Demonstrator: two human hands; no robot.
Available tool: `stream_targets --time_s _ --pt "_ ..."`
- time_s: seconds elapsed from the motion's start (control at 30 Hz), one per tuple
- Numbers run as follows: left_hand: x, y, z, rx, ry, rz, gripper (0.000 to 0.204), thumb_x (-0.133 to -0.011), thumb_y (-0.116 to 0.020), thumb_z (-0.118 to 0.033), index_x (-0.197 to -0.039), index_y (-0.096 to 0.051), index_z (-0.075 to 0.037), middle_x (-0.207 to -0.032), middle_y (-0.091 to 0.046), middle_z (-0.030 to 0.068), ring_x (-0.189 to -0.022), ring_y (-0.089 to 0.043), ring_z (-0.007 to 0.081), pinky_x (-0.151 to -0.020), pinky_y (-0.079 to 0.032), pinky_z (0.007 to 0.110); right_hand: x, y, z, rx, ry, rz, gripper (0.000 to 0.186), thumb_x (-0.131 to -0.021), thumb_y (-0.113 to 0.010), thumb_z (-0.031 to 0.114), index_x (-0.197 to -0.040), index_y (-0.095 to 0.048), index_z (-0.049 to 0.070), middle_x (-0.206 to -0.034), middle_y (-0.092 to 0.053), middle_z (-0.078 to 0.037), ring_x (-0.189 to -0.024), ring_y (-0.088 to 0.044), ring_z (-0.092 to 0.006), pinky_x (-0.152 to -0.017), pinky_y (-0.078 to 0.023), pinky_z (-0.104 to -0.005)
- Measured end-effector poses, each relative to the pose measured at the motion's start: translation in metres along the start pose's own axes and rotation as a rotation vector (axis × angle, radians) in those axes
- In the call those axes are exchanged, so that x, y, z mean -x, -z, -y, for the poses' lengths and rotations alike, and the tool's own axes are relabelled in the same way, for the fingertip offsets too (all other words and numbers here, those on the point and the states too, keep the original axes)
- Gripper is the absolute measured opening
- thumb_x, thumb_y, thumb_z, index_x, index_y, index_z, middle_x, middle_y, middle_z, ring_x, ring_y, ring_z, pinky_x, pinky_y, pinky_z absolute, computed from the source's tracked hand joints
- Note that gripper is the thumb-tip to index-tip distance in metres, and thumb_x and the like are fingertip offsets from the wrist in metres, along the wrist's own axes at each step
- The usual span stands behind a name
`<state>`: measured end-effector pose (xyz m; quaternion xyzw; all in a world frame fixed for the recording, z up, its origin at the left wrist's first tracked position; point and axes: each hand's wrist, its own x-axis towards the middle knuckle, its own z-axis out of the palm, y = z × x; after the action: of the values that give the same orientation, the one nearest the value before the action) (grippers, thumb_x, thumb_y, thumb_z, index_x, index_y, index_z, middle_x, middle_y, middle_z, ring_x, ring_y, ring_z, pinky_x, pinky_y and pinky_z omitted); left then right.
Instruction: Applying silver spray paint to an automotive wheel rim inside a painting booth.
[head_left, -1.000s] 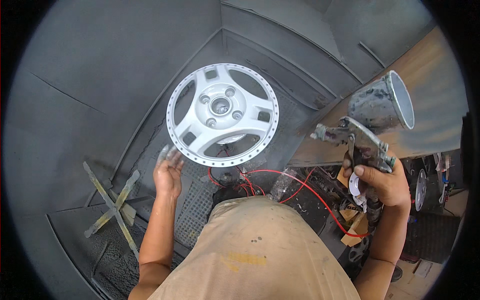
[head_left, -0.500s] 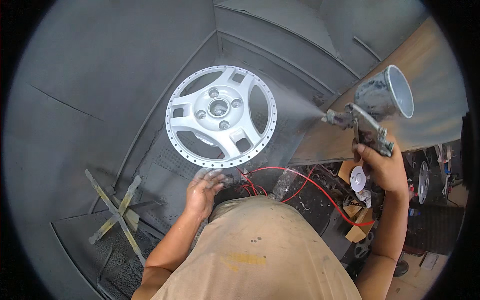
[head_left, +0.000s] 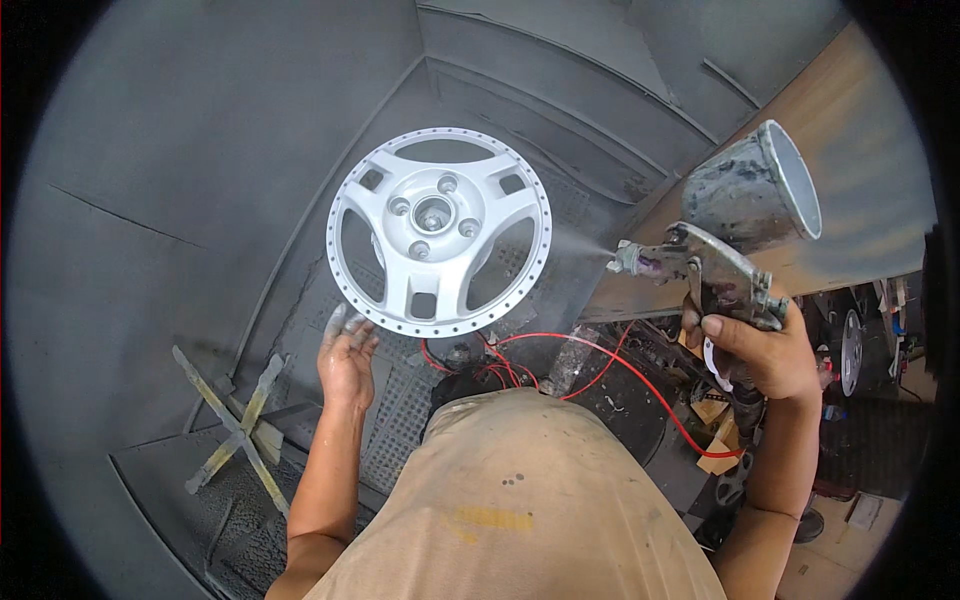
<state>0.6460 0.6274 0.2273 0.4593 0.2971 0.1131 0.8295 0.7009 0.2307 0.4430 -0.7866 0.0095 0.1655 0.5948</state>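
A silver-white alloy wheel centre (head_left: 432, 290), with a ring of small holes along its edge, lies face up in the middle of the view. My left hand (head_left: 348, 365) is at its lower left edge, fingers stretched and slightly bent, fingertips against or just under the rim; exact contact is hard to tell. My right hand (head_left: 765, 350) is wrapped round the handle of a spray gun (head_left: 715, 275), which has a paint-smeared metal cup (head_left: 745, 190) on top. From the nozzle, pointed left at the wheel centre, a fine mist comes out. What supports the wheel centre is mostly hidden beneath it.
Grey panels (head_left: 200, 150) enclose the left and back. A brown board (head_left: 850, 130) leans at right. A red hose (head_left: 650, 385) runs across the floor behind the gun arm. Taped crossed bars (head_left: 237, 430) stand at lower left. Cardboard pieces (head_left: 722, 450) and other clutter lie at right.
The wheel centre has turned clockwise, and my left hand has moved left along its lower edge. The spray gun has shifted slightly left and down, still spraying.
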Motion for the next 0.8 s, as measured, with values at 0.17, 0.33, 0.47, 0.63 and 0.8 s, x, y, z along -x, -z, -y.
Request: stream_targets --time_s 0.17,0.33,0.47,0.63,0.8 --pt "0.015 0.0 0.019 0.051 0.031 -0.022 0.048 -0.082 -0.044 -0.002 -0.13 -0.042 0.002 -0.109 -0.056 0.0099 -0.099 -0.057 0.0215 -0.082 -0.046 0.034 0.007 0.003 -0.015 0.109 0.062 -0.163 0.023 -0.082 -0.071 0.013 -0.099 -0.062 0.0 -0.074 -0.063 -0.002 -0.06 -0.056 -0.0085 -0.051 -0.043 -0.0241" --pt "0.046 -0.014 0.039 -0.013 0.304 0.232 0.038 -0.078 -0.047 -0.003 -0.115 -0.051 0.0 -0.108 -0.058 0.0101 -0.099 -0.058 0.0232 -0.081 -0.047 0.034 -0.001 0.001 -0.006 0.089 0.076 -0.127 0.021 -0.082 -0.071 0.012 -0.097 -0.062 0.0 -0.073 -0.062 -0.002 -0.059 -0.055 -0.0079 -0.049 -0.042 -0.0234" --pt "0.043 -0.018 0.028 -0.034 0.268 0.183 0.039 -0.074 -0.046 -0.001 -0.113 -0.052 0.0 -0.105 -0.058 0.0104 -0.097 -0.058 0.023 -0.079 -0.048 0.034 0.009 -0.008 0.006 0.097 -0.031 -0.155 0.023 -0.082 -0.071 0.011 -0.1 -0.062 0.0 -0.075 -0.064 -0.002 -0.061 -0.057 -0.0085 -0.047 -0.042 -0.0225" --pt "0.027 0.008 0.001 -0.144 0.216 0.14 0.041 -0.073 -0.046 -0.001 -0.113 -0.051 0.001 -0.099 -0.059 0.0079 -0.093 -0.058 0.0215 -0.078 -0.047 0.035 0.03 -0.018 0.014 0.049 -0.078 0.008 0.025 -0.083 -0.071 0.013 -0.101 -0.061 -0.001 -0.079 -0.066 -0.005 -0.067 -0.061 -0.0107 -0.051 -0.045 -0.0233" --pt "-0.005 0.011 -0.03 -0.176 0.047 0.117 0.052 -0.075 -0.041 0.002 -0.127 -0.045 0.006 -0.101 -0.059 0.0085 -0.09 -0.057 0.0165 -0.075 -0.047 0.028 0.022 -0.009 -0.003 0.059 -0.006 -0.14 0.021 -0.083 -0.07 0.01 -0.099 -0.062 -0.002 -0.077 -0.064 -0.003 -0.067 -0.057 -0.0098 -0.059 -0.044 -0.0238"
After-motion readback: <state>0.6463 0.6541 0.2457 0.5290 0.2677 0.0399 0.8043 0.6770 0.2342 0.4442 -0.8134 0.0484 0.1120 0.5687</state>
